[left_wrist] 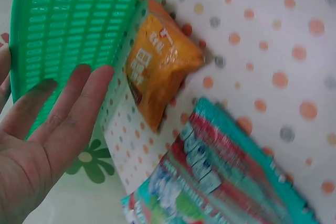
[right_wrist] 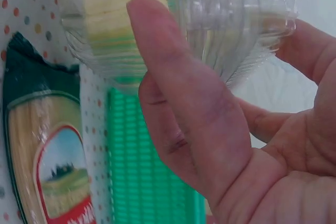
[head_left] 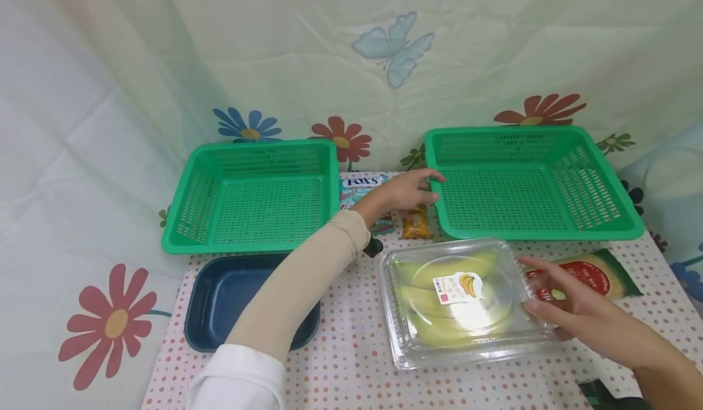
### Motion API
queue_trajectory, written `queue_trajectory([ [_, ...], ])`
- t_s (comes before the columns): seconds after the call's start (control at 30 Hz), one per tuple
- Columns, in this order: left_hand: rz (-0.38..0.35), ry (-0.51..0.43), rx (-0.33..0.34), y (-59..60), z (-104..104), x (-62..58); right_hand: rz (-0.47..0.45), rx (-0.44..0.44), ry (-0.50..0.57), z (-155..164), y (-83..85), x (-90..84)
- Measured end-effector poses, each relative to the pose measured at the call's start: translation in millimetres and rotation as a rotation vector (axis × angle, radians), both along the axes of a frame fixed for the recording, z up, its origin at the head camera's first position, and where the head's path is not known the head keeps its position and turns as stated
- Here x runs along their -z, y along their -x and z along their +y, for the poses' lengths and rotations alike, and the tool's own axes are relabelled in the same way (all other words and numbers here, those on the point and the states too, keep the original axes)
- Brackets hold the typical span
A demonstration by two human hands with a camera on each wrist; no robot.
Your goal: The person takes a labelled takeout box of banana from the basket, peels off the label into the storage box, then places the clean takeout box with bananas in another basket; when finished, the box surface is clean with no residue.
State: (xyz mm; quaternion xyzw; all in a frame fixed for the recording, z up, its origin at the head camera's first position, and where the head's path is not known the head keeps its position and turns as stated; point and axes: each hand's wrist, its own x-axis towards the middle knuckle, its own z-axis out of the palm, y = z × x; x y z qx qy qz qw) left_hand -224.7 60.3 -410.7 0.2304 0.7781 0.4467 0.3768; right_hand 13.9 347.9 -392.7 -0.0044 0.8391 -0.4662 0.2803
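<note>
My left hand (head_left: 423,185) reaches across the table, and its straight fingers touch the left rim of the right green basket (head_left: 505,131). In the left wrist view the left hand (left_wrist: 63,108) lies flat and open beside the basket wall (left_wrist: 68,14). A clear plastic clamshell box (head_left: 456,300) with bananas sits in front of me. My right hand (head_left: 540,288) rests against its right edge with thumb above and fingers extended. The right wrist view shows the open right hand (right_wrist: 210,129) close to the box (right_wrist: 226,19).
A second green basket (head_left: 258,146) stands at the back left, with a dark blue tray (head_left: 219,288) in front of it. An orange snack packet (head_left: 415,224) and a Fox's candy pack (head_left: 359,184) lie between the baskets. A pasta packet (head_left: 593,273) lies right of the box.
</note>
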Motion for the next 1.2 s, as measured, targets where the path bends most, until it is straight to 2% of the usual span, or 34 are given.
queue_trajectory([
  [0.17,0.143,0.092,0.078,4.6,2.9,-4.7,0.002,-0.023,0.049,-7.8,4.4,2.9],
  [0.33,0.241,0.168,0.157,7.5,5.2,-11.4,-0.066,-0.053,0.118,-16.8,6.7,0.9],
  [0.43,0.264,0.214,0.182,8.7,6.2,-15.4,-0.108,-0.060,0.156,-25.8,7.9,1.1],
  [0.6,0.170,0.227,0.159,10.5,6.6,-18.2,-0.161,-0.060,0.200,-42.0,13.3,8.9],
  [0.67,0.119,0.215,0.139,10.8,6.5,-18.1,-0.156,-0.067,0.212,-47.0,15.5,13.1],
  [0.73,0.102,0.214,0.133,11.0,6.1,-18.3,-0.139,-0.078,0.223,-51.7,17.4,16.6],
  [0.9,0.109,0.223,0.138,11.0,5.7,-18.6,-0.126,-0.104,0.241,-61.5,23.8,24.5],
  [1.1,0.112,0.229,0.130,11.2,6.6,-17.9,-0.114,-0.094,0.231,-69.8,30.6,32.7],
  [1.2,0.141,0.230,0.140,11.3,6.6,-17.5,-0.117,-0.095,0.251,-72.4,33.3,36.9],
])
